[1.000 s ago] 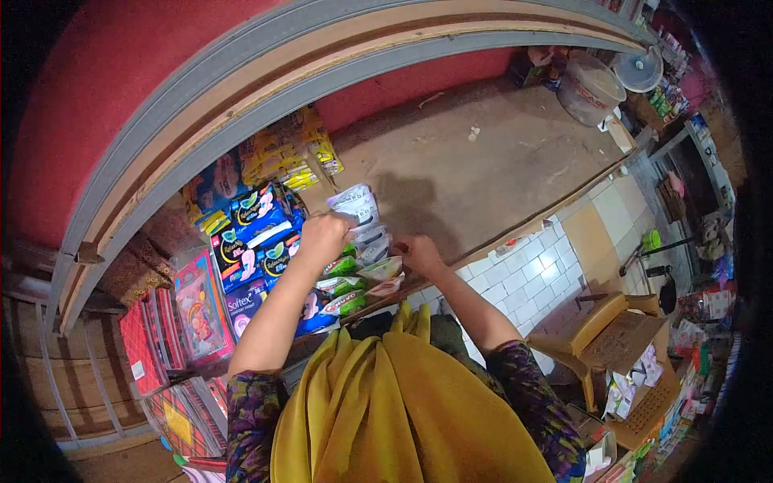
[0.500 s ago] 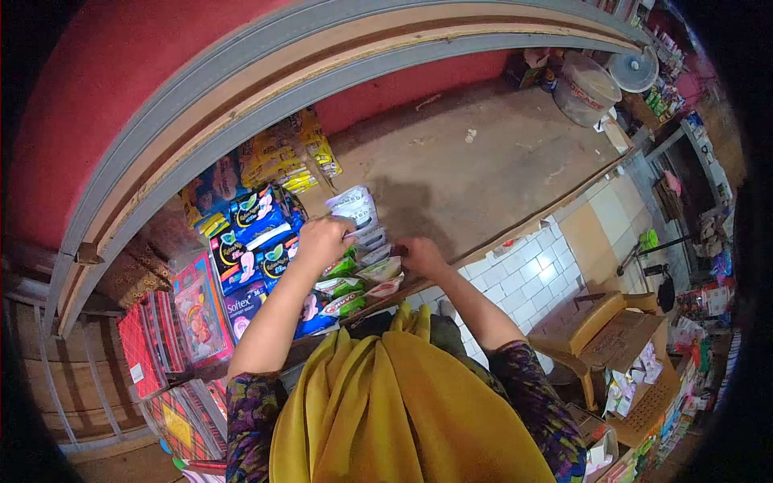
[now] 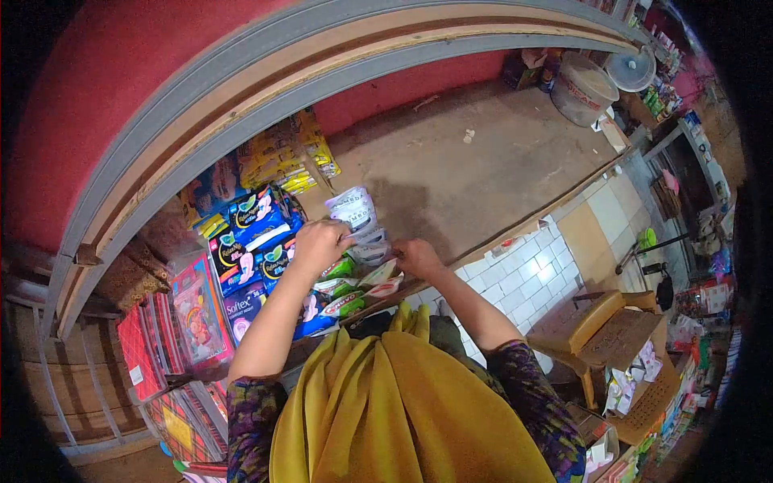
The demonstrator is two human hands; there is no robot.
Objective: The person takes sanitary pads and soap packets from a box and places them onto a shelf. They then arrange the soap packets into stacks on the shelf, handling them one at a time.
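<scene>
Left hand [image 3: 320, 244] fingers clamping white packet [image 3: 354, 211], long axis pointing toward shelf back; right hand [image 3: 417, 258] fingers gripping packets at front edge.

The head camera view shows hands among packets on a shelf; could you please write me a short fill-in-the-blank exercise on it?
1. Both hands, left hand and right hand, rest on a row of white and ____ packets.
2. The blue packs lie to the ____ of the left hand.
3. The scarf is ____.

Missing words: green; left; yellow
</scene>
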